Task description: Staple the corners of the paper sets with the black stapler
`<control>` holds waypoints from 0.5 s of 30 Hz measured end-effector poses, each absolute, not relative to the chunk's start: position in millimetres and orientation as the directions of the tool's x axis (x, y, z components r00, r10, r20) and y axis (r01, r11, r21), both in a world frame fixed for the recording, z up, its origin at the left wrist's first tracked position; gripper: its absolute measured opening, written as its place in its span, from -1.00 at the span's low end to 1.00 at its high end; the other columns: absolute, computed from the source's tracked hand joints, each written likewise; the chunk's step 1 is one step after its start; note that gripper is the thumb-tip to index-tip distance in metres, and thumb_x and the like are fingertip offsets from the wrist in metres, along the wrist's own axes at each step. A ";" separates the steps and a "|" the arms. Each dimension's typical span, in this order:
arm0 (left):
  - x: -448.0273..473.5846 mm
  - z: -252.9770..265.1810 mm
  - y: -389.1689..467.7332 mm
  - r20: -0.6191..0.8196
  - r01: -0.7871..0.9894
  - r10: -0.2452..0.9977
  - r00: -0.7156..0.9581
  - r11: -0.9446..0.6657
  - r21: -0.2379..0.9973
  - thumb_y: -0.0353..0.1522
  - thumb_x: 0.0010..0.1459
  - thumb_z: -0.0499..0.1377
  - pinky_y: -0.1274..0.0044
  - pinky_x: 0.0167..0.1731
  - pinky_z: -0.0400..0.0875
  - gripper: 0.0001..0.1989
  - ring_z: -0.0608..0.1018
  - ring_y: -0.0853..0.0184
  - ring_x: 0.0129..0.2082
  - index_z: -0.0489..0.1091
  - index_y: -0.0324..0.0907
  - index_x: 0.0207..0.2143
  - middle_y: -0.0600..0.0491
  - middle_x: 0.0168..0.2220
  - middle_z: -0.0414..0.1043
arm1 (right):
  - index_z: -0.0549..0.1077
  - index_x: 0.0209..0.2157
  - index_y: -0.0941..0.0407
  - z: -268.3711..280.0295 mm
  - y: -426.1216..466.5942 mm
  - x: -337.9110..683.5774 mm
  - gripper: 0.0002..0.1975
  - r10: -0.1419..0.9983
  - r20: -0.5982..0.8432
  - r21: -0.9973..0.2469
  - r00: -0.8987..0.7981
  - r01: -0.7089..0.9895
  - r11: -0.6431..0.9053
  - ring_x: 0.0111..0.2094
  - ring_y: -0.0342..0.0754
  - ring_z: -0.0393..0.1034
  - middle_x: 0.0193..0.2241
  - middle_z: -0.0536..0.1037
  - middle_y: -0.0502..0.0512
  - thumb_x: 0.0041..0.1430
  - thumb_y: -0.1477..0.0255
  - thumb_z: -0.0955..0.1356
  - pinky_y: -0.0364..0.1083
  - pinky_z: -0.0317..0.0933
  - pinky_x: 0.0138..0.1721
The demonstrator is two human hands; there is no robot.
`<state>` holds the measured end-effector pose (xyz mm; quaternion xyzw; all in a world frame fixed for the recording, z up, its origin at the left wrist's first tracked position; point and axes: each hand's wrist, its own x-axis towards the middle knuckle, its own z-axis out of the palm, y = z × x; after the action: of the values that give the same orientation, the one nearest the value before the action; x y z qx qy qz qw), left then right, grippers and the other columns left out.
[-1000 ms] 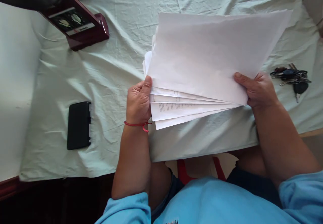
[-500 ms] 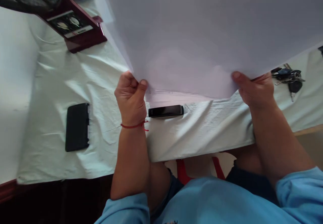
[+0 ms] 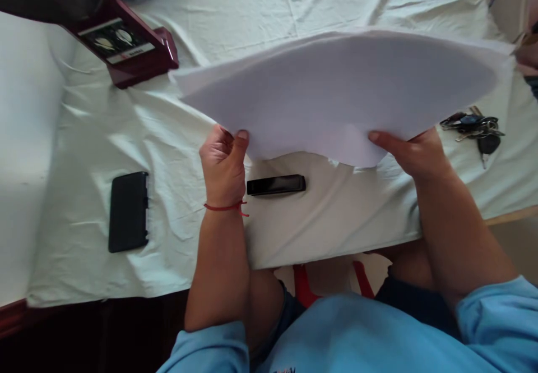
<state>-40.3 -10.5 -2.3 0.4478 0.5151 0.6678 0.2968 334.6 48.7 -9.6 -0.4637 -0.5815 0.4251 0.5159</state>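
Note:
Several large white sheets of paper are held up over the table, bowed with their far edge drooping. My left hand is closed on their near left corner, thumb on top; a red string circles that wrist. On the near right edge, my right hand pinches the sheets, its thumb flat on the upper face and its fingers hidden beneath. Just below the papers' near edge lies a black stapler-like object, whose exact kind I cannot make out.
A pale green cloth covers the table. At left lies a black rectangular case. A maroon fan base stands at the back left. A bunch of keys lies right of my right hand.
The sheets have tipped down and away from me, uncovering the cloth at the back. Both hands have moved slightly inward, still gripping the paper.

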 end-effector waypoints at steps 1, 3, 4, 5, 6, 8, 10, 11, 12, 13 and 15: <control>-39.2 -1.3 -10.8 0.290 0.073 0.860 -0.420 -0.286 0.955 0.17 0.22 0.65 0.39 0.01 0.62 -0.40 0.61 0.19 -0.13 0.50 -0.05 -0.27 0.09 -0.30 0.44 | 0.74 0.01 -0.04 -5.5 45.6 331.2 -0.47 0.984 0.177 -0.977 -0.016 0.122 0.177 0.21 0.15 0.65 0.01 0.76 0.02 0.05 0.13 0.78 0.18 0.58 0.37; -37.4 1.6 -10.7 0.299 0.081 0.852 -0.429 -0.293 0.953 0.19 0.19 0.65 0.33 0.13 0.64 -0.40 0.66 0.12 0.01 0.53 -0.03 -0.25 0.05 -0.19 0.58 | 0.74 0.00 -0.11 2.2 39.3 325.7 -0.54 0.992 0.117 -0.983 0.039 0.148 0.110 0.28 0.18 0.62 0.08 0.77 0.03 0.09 0.23 0.78 0.16 0.55 0.43; -36.8 3.2 -10.4 0.303 0.082 0.847 -0.436 -0.298 0.951 0.20 0.15 0.67 0.31 0.18 0.64 -0.40 0.67 0.10 0.07 0.55 -0.02 -0.22 0.04 -0.14 0.63 | 0.75 -0.02 -0.12 5.3 36.6 324.4 -0.57 0.991 0.116 -0.982 0.070 0.158 0.104 0.31 0.18 0.61 0.09 0.77 0.02 0.10 0.27 0.77 0.15 0.52 0.47; -36.4 4.7 -10.2 0.309 0.079 0.840 -0.446 -0.306 0.949 0.19 0.09 0.69 0.29 0.21 0.64 -0.38 0.68 0.08 0.10 0.57 -0.02 -0.21 0.03 -0.09 0.66 | 0.75 -0.04 -0.12 7.7 34.5 324.2 -0.58 0.988 0.125 -0.981 0.095 0.161 0.108 0.31 0.18 0.62 0.09 0.77 0.01 0.08 0.30 0.78 0.16 0.50 0.49; -36.4 6.0 -10.1 0.309 0.070 0.835 -0.456 -0.313 0.947 0.16 0.02 0.73 0.29 0.22 0.65 -0.37 0.68 0.08 0.10 0.59 -0.02 -0.19 0.02 -0.07 0.68 | 0.75 -0.06 -0.12 9.4 33.2 325.2 -0.59 0.985 0.136 -0.979 0.108 0.167 0.116 0.29 0.17 0.63 0.08 0.77 0.00 0.07 0.31 0.78 0.16 0.49 0.51; -37.3 7.8 -11.1 0.283 0.024 0.843 -0.457 -0.306 0.952 0.08 -0.05 0.76 0.33 0.13 0.68 -0.40 0.69 0.11 0.01 0.65 -0.02 -0.17 0.01 -0.08 0.71 | 0.78 -0.09 -0.09 10.8 33.1 330.3 -0.62 0.989 0.139 -0.974 0.043 0.189 0.128 0.17 0.14 0.68 0.00 0.78 -0.02 0.06 0.28 0.78 0.19 0.54 0.46; -39.0 9.1 -13.1 0.204 -0.059 0.884 -0.421 -0.251 0.966 0.02 0.04 0.71 0.34 -0.03 0.69 -0.51 0.69 0.12 -0.10 0.71 -0.01 -0.14 -0.02 -0.13 0.72 | 0.82 -0.12 -0.09 10.1 35.7 337.1 -0.67 0.987 0.088 -0.963 -0.137 0.243 0.120 0.03 0.12 0.70 -0.09 0.79 -0.02 0.10 0.19 0.77 0.17 0.59 0.37; -39.9 9.5 -14.0 0.145 -0.101 0.908 -0.394 -0.199 0.975 0.00 0.12 0.66 0.34 -0.08 0.69 -0.58 0.68 0.12 -0.14 0.74 -0.01 -0.13 -0.04 -0.14 0.73 | 0.83 -0.12 -0.11 9.3 37.4 340.1 -0.69 0.975 0.067 -0.954 -0.213 0.271 0.125 0.00 0.11 0.69 -0.09 0.80 -0.02 0.12 0.15 0.76 0.16 0.59 0.37; -40.5 9.7 -14.6 0.096 -0.130 0.920 -0.380 -0.156 0.979 -0.02 0.18 0.61 0.33 -0.09 0.69 -0.64 0.68 0.11 -0.15 0.76 0.00 -0.12 -0.05 -0.14 0.73 | 0.84 -0.14 -0.12 8.2 38.9 342.3 -0.71 0.969 0.060 -0.947 -0.239 0.295 0.131 0.00 0.12 0.69 -0.10 0.80 -0.02 0.15 0.12 0.75 0.16 0.59 0.39; -40.7 9.8 -14.6 0.077 -0.138 0.917 -0.392 -0.142 0.980 -0.05 0.19 0.59 0.32 -0.08 0.69 -0.69 0.68 0.11 -0.16 0.75 0.00 -0.14 -0.05 -0.16 0.72 | 0.83 -0.16 -0.13 7.1 40.0 343.7 -0.71 0.976 0.071 -0.944 -0.206 0.302 0.133 0.03 0.14 0.70 -0.11 0.80 -0.03 0.14 0.10 0.75 0.16 0.57 0.42; -39.6 9.6 -13.4 0.134 -0.087 0.864 -0.485 -0.200 0.976 -0.14 0.07 0.62 0.34 -0.03 0.66 -0.70 0.65 0.16 -0.16 0.67 -0.01 -0.25 0.02 -0.22 0.66 | 0.79 -0.22 -0.13 5.0 41.0 344.4 -0.68 0.992 0.105 -0.943 -0.071 0.308 0.122 0.07 0.16 0.70 -0.16 0.79 -0.05 0.07 0.09 0.78 0.16 0.56 0.45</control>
<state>-39.6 -13.4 9.6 0.3685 0.5276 0.6814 0.3487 344.4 41.0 5.0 -0.5294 -0.6140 0.3983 0.4291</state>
